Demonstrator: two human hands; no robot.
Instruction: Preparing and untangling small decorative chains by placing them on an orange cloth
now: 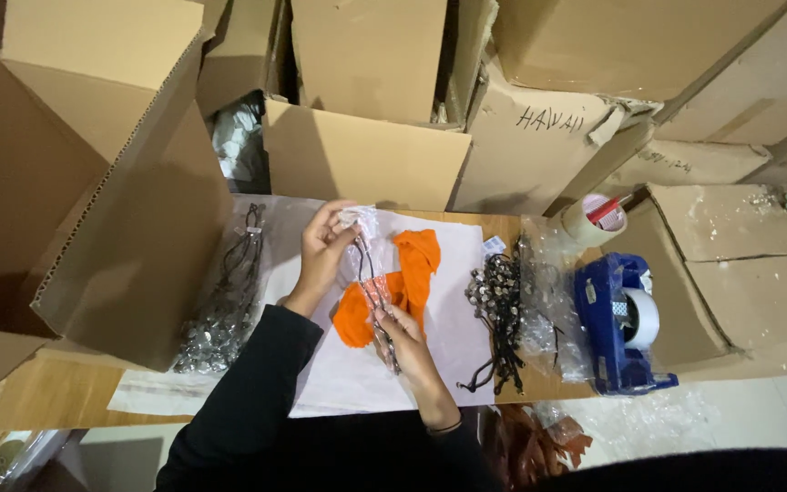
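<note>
Both hands are working over a white sheet (448,273) spread on the wooden bench (56,396): the left hand (325,246), its arm in a black sleeve and bent up from the near edge, is pinching the top of a small clear packet (359,221) between thumb and fingertips, while the right hand (404,339), palm turned up with a thin band at its wrist, is curling its fingers shut around the lower end of a dark cord necklace (371,282) that is hanging from the packet. One orange cloth (407,282) is lying on the sheet directly behind the necklace. Left of the sheet, one clear bag of shiny beaded cords (225,305) is resting against a large tilted cardboard box (129,182). Right of the sheet, one loose heap of dark beaded necklaces (498,305) is lying beside crumpled clear wrapping (548,310). Farther right, one blue tape dispenser (619,323) with a white roll is sitting, and one tan tape roll (592,221) is standing behind it. Several brown cartons are stacking up beyond the sheet, one with dark handwriting on its side (539,137).
</note>
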